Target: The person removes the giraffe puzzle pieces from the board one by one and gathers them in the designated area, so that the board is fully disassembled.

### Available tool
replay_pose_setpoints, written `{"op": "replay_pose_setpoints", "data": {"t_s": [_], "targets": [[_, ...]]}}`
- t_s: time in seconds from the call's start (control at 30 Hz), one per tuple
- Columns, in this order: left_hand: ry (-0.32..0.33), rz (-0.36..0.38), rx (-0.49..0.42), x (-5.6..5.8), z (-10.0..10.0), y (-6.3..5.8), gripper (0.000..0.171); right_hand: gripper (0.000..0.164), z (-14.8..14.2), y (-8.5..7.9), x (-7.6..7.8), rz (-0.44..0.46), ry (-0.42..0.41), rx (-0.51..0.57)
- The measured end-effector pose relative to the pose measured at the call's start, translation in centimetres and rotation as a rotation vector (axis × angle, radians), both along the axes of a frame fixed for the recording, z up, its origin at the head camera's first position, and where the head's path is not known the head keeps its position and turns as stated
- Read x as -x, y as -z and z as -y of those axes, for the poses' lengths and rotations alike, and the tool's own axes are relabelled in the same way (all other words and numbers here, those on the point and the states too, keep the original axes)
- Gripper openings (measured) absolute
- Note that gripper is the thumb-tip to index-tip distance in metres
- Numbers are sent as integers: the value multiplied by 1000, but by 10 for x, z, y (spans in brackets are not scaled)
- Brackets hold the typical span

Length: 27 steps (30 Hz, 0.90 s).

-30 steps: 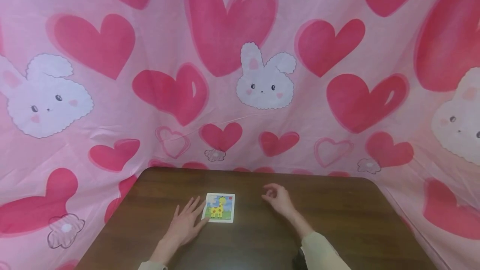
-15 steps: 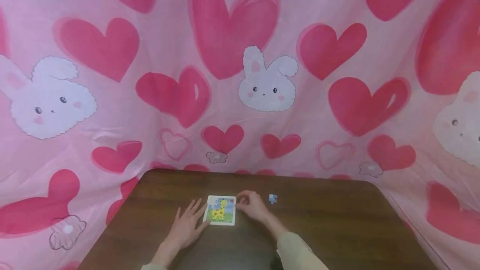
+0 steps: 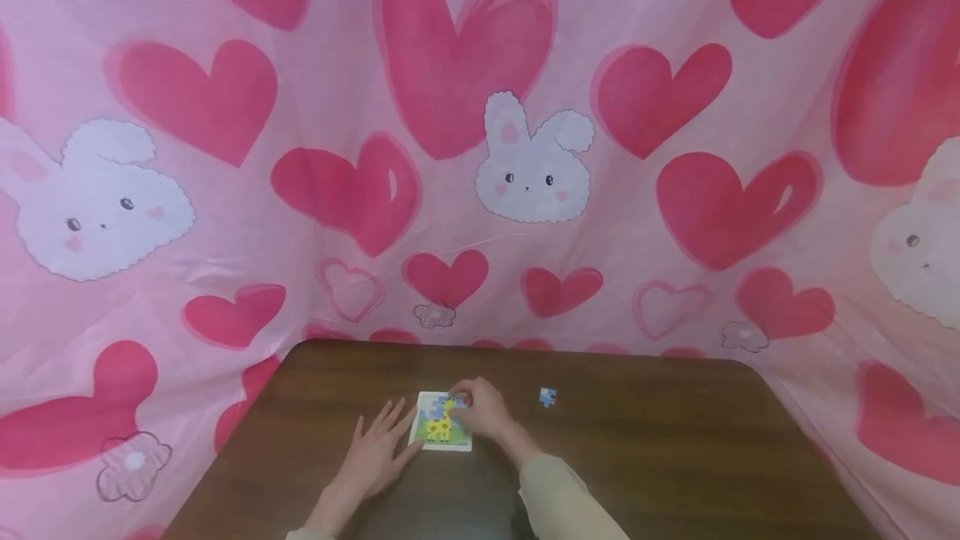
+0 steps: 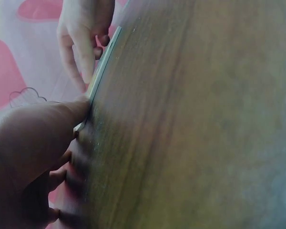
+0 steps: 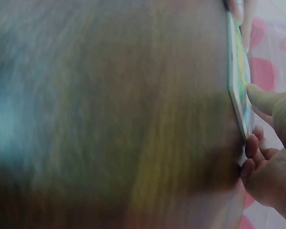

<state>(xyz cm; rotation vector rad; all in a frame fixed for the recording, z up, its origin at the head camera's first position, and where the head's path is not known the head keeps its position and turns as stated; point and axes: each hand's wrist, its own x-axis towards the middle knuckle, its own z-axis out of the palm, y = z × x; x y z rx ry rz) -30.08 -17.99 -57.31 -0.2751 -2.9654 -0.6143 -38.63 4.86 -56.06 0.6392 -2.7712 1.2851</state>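
Observation:
A square jigsaw puzzle (image 3: pixel 437 432) with a yellow giraffe in a white-edged board lies flat on the table. A pale gap shows at its upper left. My left hand (image 3: pixel 372 452) rests with spread fingers along the board's left side; its thumb touches the edge by the lower corner. Over the upper right of the puzzle, my right hand (image 3: pixel 483 411) touches the surface with its thumb and forefinger. Its other fingers curl by the board's edge in the right wrist view. Whether a piece is pinched there is hidden. One loose blue puzzle piece (image 3: pixel 547 397) lies to the right.
The brown wooden table (image 3: pixel 660 448) has its far edge just behind the puzzle. A pink cloth (image 3: pixel 622 232) printed with hearts and rabbits hangs behind and at both sides.
My right hand has moved left, from beside the loose piece's spot to over the puzzle's upper right. The blue piece has come into view on the table. My left hand stays at the board.

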Motion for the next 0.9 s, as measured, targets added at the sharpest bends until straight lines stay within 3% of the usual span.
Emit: {"op": "replay_pose_setpoints", "data": {"t_s": [0.07, 0.33, 0.5, 0.7, 0.9], "targets": [[1, -5, -5, -1, -1, 1, 68, 28, 3, -9, -9, 3, 28, -21], [-3, -20, -20, -5, -4, -3, 66, 29, 14, 0, -12, -43, 110, -56], [13, -55, -40, -5, -2, 5, 65, 24, 19, 0, -17, -29, 107, -74], [25, -97, -58, -4, -1, 6, 66, 23, 22, 2, -14, -29, 103, -104], [-1, -31, -41, -5, -3, -4, 65, 24, 27, -7, -14, 39, 124, -93]]}}
